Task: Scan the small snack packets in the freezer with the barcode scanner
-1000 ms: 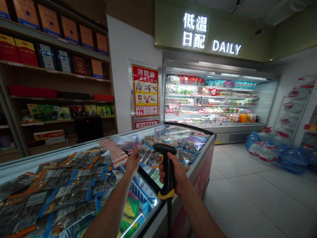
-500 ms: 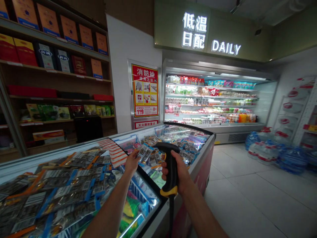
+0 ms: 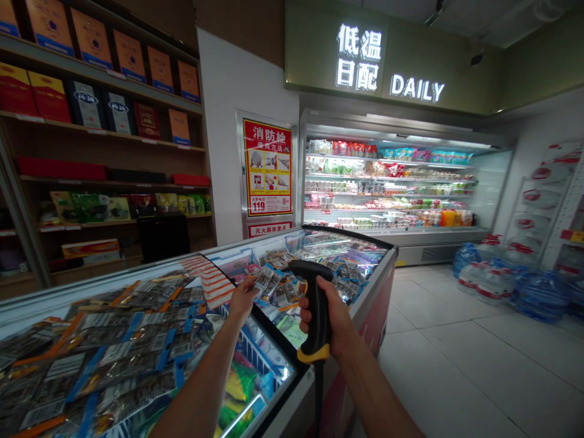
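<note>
My right hand [image 3: 340,313] is wrapped around the grip of a black and yellow barcode scanner [image 3: 318,313], held upright with its cable hanging down. Its head points left, toward the small packets. Farther left, my left hand [image 3: 241,299] is closed, thumb and fingers pinched at the near end of a small dark packet [image 3: 267,280]. The fingertips are partly hidden. Around that packet, several similar packets [image 3: 287,291] lie on the chest freezer's far glass lid. More clear-and-dark packets with blue and orange edges [image 3: 114,340] cover the near lid.
The chest freezer [image 3: 387,267] runs from lower left to centre, with a striped paper sheet [image 3: 212,280] on it. Shelves with boxed goods [image 3: 109,134] stand left. Behind are a lit chiller [image 3: 387,188] and a fire-hydrant notice [image 3: 267,167]. Water bottles [image 3: 542,295] stand on the right floor.
The scanner and my right hand have shifted very slightly right. My left hand stays at the small packet, and the packets keep their places.
</note>
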Tool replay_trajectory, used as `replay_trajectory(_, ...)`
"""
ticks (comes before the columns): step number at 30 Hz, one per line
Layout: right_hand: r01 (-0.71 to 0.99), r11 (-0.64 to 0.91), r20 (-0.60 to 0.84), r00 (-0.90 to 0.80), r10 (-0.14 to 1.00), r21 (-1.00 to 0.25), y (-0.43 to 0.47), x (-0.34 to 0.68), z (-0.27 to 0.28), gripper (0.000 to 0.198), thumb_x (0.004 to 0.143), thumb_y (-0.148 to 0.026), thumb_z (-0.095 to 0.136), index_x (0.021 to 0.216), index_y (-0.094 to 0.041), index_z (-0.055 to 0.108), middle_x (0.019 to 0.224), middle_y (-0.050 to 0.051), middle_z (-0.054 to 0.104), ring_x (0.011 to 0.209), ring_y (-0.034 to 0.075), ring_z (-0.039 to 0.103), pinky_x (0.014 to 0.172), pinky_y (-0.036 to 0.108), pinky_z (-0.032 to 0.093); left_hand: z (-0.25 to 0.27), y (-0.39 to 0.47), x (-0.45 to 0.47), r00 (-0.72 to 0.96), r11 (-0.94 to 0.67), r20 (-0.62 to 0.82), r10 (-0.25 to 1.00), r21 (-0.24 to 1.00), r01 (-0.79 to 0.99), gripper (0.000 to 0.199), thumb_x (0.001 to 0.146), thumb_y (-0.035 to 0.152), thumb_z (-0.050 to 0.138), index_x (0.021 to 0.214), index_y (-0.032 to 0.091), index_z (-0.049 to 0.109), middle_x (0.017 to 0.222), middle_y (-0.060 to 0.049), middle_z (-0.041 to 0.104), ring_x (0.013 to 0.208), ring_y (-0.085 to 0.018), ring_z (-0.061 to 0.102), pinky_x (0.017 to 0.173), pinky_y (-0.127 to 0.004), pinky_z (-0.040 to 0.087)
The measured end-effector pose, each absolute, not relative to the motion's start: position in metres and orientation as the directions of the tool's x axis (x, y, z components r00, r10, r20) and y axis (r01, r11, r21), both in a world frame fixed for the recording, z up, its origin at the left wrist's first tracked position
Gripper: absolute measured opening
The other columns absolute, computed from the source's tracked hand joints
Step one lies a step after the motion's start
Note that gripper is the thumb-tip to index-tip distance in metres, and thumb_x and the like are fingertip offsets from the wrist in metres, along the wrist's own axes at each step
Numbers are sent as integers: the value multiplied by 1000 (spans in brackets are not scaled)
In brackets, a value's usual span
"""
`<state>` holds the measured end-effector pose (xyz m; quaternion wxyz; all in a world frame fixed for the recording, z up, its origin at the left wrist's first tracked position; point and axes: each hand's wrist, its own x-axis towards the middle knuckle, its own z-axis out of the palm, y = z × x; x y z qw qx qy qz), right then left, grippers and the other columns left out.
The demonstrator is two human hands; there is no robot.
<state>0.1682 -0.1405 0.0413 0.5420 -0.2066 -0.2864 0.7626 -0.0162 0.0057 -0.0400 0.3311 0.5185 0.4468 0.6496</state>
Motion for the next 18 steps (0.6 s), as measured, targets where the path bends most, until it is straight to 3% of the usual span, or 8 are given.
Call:
replay_trajectory(5,-656,-231,-22,-310,950,-719,-145,171,37,32,69,-46,49,81,-16,51,50,-4,49,37,7,44,34,18,33,-33,5,-23,-268,-345,320,909,937,-51,30,48,17,61,78,13,58,71,-4,64,70,-17,58,64,-28,43)
replay_trajectory(10,-608,-185,-41,-243,969,-772,-145,169,27,33,68,-45,50,85,-17,51,49,-4,49,35,7,44,33,19,33,-23,-6,-28,-245,-217,175,954,963,-158,35,48,26,64,81,13,59,63,-1,61,60,-14,56,52,-24,41)
replay_trajectory(14,-600,-226,-54,-291,955,-768,-145,169,24,32,68,-45,50,83,-17,50,49,-5,48,35,7,43,33,19,34,-17,-13,-26,-227,-166,99,969,941,-297,31,47,25,65,75,15,55,57,1,59,53,-13,55,48,-23,41)
replay_trajectory(18,-604,-277,-69,-344,936,-747,-144,169,24,31,69,-46,47,81,-17,50,49,-5,48,35,7,43,33,19,34,-18,-12,-27,-250,-165,88,964,938,-304,28,47,25,65,71,14,55,50,3,55,43,-10,50,42,-22,37)
